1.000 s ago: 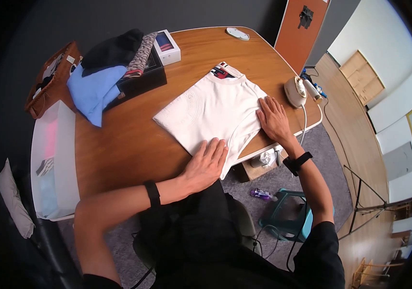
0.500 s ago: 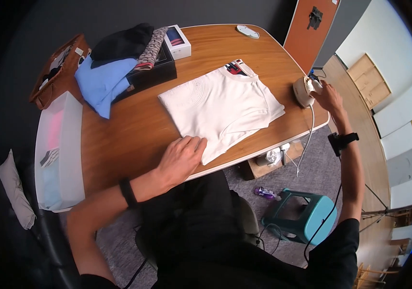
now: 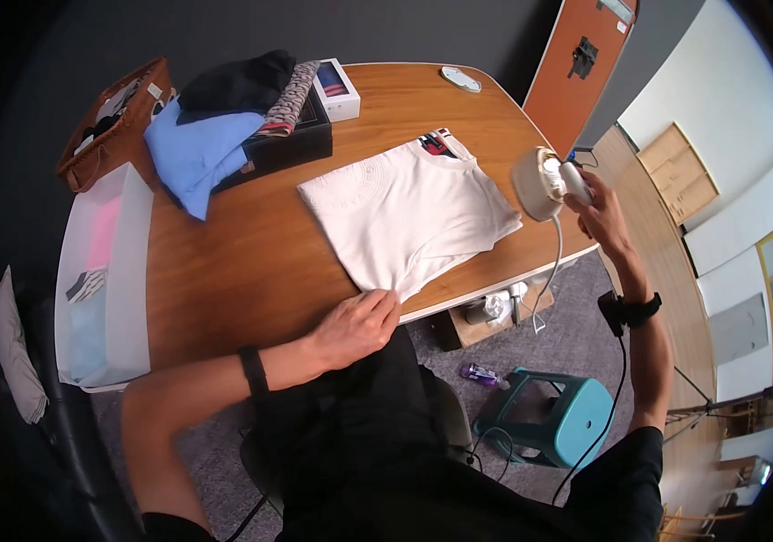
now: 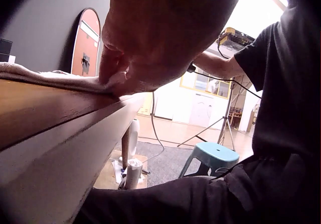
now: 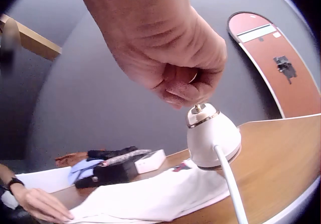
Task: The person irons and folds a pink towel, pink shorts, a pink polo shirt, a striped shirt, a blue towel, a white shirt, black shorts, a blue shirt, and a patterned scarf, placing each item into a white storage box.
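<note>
A folded white T-shirt lies on the wooden table, its collar toward the far side. My left hand pinches the shirt's near edge at the table's front rim; in the left wrist view, the fingers bend around the cloth there. Just right of the shirt, my right hand grips the handle of a white steam iron with gold trim. The right wrist view has the iron below the curled fingers, close over the table, its white cord trailing down.
A black box bearing clothes, a white box, a brown basket and a translucent bin line the table's left and back. The iron's cord hangs over the front edge. A teal stool stands below, right.
My right hand has left the shirt, taken hold of the iron and brought it left toward the shirt. My left hand has gone from lying flat on the shirt to pinching its near edge.
</note>
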`<state>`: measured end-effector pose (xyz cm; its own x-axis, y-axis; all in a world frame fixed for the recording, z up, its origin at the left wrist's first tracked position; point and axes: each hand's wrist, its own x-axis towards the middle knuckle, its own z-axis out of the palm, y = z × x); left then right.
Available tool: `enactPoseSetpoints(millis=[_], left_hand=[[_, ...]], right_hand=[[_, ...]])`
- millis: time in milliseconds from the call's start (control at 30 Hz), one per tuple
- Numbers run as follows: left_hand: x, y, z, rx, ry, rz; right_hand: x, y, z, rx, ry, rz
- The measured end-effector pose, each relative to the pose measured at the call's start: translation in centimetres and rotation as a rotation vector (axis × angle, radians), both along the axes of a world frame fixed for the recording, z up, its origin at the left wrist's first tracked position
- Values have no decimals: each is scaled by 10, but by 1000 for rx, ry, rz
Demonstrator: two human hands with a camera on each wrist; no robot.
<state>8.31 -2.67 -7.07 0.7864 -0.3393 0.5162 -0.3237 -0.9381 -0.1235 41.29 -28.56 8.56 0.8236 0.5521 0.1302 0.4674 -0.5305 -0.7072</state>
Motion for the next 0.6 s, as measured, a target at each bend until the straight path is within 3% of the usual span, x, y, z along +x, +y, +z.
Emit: enactPoseSetpoints(millis=[133,167,200,233,333,433,533,600], left_hand=[[4,0,15,-27,-18,151],[4,3,13,-18,151,156],[4,3,9,47,138,153],[4,1,4,111,125,150],[4,2,3,203,102,127],[7,4,2,196,137,108],[5,4,3,198,182,115],[8,3,7,214,255,103]], right_hand=[[-65,23,5,-29,3,209],[-75,30,-5,37,-69,337],[-84,39,-15,103,-143,465],[-102,47,-12,23,-53,440],[-131,71,-18,-90,-180,521],[-132,84,-35,-118,-284,566],[-131,83,-23,-337,-264,536],[-133,84,-18,-341,-208,552]])
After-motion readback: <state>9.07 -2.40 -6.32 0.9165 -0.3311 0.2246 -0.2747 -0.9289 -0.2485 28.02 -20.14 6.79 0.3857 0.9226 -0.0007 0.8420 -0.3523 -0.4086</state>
